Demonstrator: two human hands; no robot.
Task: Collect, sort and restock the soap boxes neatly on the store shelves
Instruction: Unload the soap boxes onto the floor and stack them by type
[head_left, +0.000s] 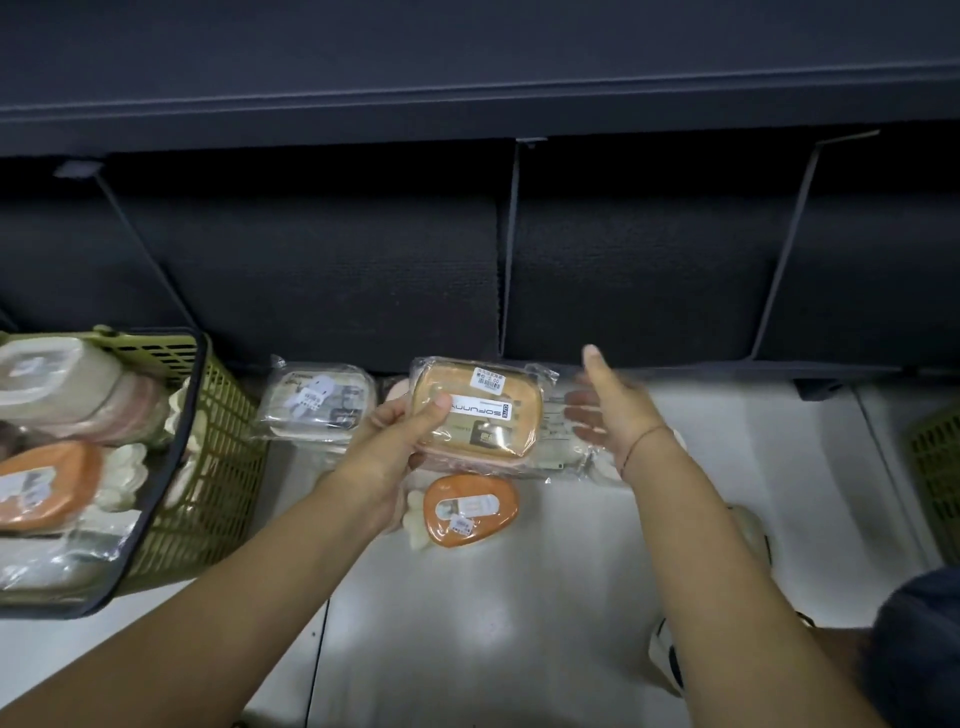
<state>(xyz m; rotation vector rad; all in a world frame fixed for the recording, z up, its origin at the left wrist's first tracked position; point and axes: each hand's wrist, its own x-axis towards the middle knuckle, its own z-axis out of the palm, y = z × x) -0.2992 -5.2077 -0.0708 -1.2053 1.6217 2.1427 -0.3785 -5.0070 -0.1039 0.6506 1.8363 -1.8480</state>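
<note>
My left hand (402, 431) grips a stack of wrapped soap boxes, an orange-tan one (480, 410) on top with a pink one under it. My right hand (610, 405) hovers open just right of the stack, fingers spread and blurred, above a clear wrapped box (563, 447) on the floor. A beige soap box (317, 402) lies on the floor to the left of the stack. An orange oval soap box (470, 512) lies on the floor below the stack. The dark bottom shelf (649, 270) with thin dividers stands behind them.
A green basket (208, 452) at the left holds several soap boxes, orange, pink and beige. The corner of another green basket (935, 457) shows at the right edge. My knee and a shoe (670, 654) are at the lower right on the white tiled floor.
</note>
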